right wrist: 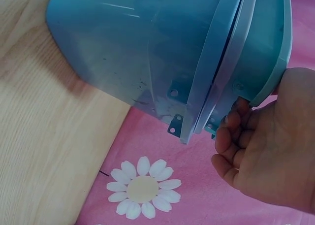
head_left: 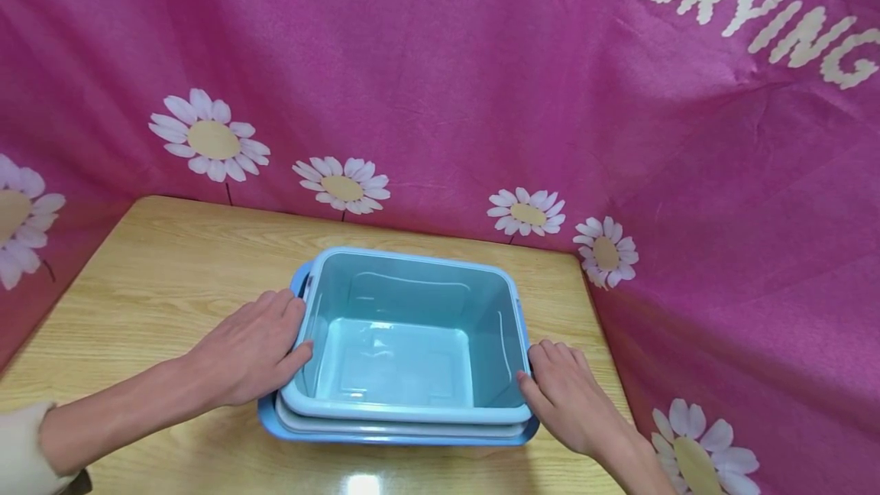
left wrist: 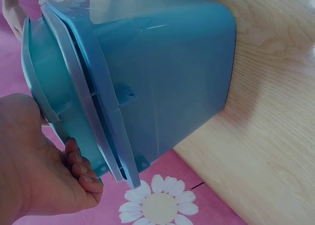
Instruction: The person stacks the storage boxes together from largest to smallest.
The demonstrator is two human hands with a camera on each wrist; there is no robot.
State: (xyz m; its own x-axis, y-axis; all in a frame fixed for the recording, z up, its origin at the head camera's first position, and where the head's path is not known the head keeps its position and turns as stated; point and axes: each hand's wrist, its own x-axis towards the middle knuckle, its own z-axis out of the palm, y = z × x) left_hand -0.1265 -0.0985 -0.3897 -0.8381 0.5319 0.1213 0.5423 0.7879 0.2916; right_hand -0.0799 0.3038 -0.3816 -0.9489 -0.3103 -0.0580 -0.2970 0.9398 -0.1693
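Observation:
Three plastic storage bins are nested in a stack on the table. Innermost is a pale teal bin [head_left: 409, 296], open at the top, with nothing visible inside. Under its rim shows a whitish bin's rim [head_left: 406, 428], and outermost is a blue bin [left wrist: 172, 72]. At the left end, my left hand [head_left: 257, 346] grips the teal bin's rim, thumb on top and fingers curled beneath. My right hand [head_left: 571, 396] holds the same rim at the right end, its fingers [right wrist: 225, 139] curled under the edge. In both wrist views the teal bin stands partly raised out of the other two.
The wood-grain table [head_left: 172, 266] supports the stack. Behind it and to both sides hangs a magenta cloth [head_left: 426, 82] printed with white daisies and pale lettering. The cloth meets the table's back and side edges.

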